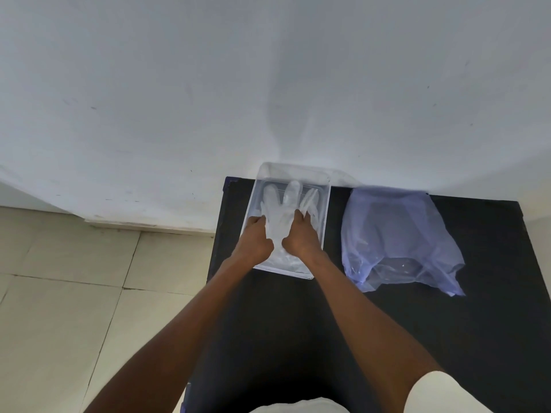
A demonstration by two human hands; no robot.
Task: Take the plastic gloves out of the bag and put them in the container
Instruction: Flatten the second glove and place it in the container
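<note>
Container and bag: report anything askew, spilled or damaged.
Nothing stands out. The glove lies flat inside the clear container, both hands on it. The bag lies crumpled beside it on the black table.

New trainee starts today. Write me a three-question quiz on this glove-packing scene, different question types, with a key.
1. True or false: the plastic glove lies inside the clear container.
2. Multiple choice: where is the bluish plastic bag relative to the container? A) to its left B) to its right C) inside it
3. Short answer: what are the left hand and right hand doing?

Key
1. True; it lies spread flat, fingers pointing toward the wall.
2. B, lying on the black table.
3. Both rest on the glove, one at each side, as if pressing it flat.
</note>
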